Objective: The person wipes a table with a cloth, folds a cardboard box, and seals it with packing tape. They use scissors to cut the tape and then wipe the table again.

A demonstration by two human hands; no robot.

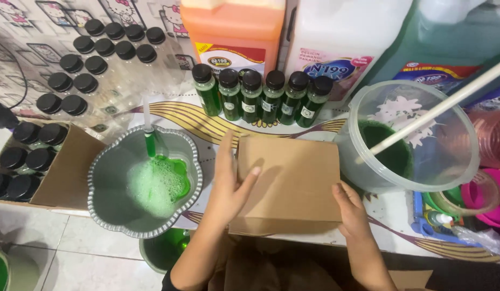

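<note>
Brown corrugated cardboard box, plain and closed, sat at the near middle of the patterned worktop, held between both hands. At its 9 o'clock edge the left hand gripped the side, thumb lying over the top face and the other fingers stretched up along the wall. At its 4 o'clock corner the right hand pressed against the near right edge, fingers curled onto it; how far they wrapped underneath could not be told.

At 9 o'clock from the box stood a grey scalloped plastic basin with foamy green liquid pooled inside and a thin tube dipping into it. Farther out at 9 o'clock, an open cardboard carton held black-capped bottles.

At 3 o'clock from the box was a clear round plastic tub with dark green liquid at its bottom and a long white stick leaning across its rim.

At 12 o'clock, just beyond the box, six small bottles of green liquid with black caps stood in a row. Behind them rose a large orange jug and a white jug, and at 10 o'clock a cluster of empty clear bottles with black caps.
</note>
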